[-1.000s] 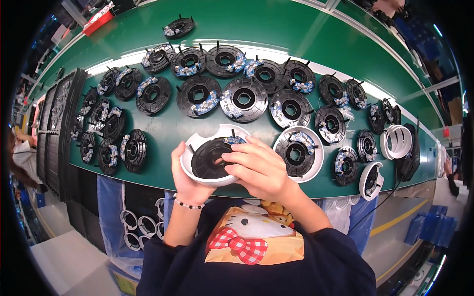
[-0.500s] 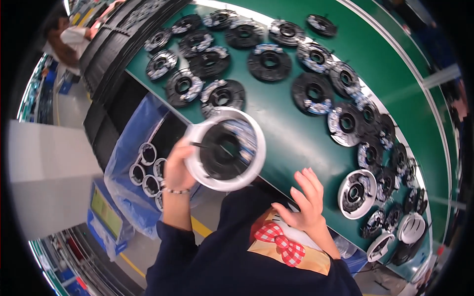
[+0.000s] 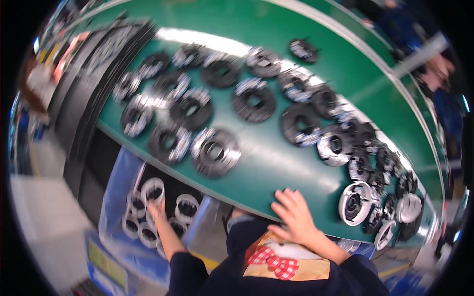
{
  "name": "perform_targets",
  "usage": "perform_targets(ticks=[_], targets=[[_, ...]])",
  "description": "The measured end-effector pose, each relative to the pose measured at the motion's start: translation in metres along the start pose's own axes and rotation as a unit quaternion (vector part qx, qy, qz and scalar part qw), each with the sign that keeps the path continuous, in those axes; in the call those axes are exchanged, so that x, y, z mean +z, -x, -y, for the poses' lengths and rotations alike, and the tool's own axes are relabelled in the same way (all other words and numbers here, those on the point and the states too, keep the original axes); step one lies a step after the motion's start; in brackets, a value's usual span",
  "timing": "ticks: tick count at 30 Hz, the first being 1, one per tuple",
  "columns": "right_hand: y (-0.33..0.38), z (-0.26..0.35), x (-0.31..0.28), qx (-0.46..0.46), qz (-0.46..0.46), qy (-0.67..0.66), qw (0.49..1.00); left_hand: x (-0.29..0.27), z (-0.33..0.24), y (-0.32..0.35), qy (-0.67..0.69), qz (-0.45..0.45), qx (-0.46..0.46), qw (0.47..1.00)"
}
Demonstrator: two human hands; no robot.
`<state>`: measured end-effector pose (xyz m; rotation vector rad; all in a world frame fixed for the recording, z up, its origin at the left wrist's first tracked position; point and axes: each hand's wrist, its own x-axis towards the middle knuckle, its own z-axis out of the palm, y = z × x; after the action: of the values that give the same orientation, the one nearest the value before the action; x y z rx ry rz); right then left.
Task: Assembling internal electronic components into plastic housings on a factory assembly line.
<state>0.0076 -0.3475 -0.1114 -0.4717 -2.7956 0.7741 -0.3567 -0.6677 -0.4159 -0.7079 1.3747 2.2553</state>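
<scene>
Left hand (image 3: 158, 211) in the bin lined with blue plastic film (image 3: 111, 211), at the lower rim of a round white housing with dark interior (image 3: 153, 190), beside similar housings (image 3: 187, 207); blurred, cannot tell if gripping. Right hand (image 3: 296, 219) empty, fingers spread, by the green tabletop's (image 3: 269, 165) near edge, apart from round black discs bearing electronics (image 3: 205, 159).

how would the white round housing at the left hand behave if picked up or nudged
The white housing is probably stiff, since its rim looks evenly round. It may roll if tipped onto its edge, given that circular outline. A nudge could knock the other white housings, which sit close by.
</scene>
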Motion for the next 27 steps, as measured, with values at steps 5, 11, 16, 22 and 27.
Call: perform_targets(ticks=[5,11,16,22,27], targets=[[0.011,-0.001,-0.002,0.015,-0.071,-0.051,0.996,-0.046,0.065,-0.075,0.037,-0.18,-0.074,0.98],[0.028,0.005,-0.03,0.019,-0.257,-0.078,0.963,-0.033,0.053,-0.024,-0.673,0.163,0.26,0.673],[0.034,0.008,-0.087,-0.042,-0.394,-0.131,0.909,0.069,0.007,0.019,-0.65,0.401,0.611,0.208],[0.138,-0.016,-0.178,0.114,-0.572,0.172,0.794,0.233,0.012,0.017,-0.484,0.484,0.658,0.316],[0.287,-0.067,-0.185,0.469,-0.499,0.373,0.626,0.36,0.003,0.074,-0.356,0.526,0.645,0.423]])
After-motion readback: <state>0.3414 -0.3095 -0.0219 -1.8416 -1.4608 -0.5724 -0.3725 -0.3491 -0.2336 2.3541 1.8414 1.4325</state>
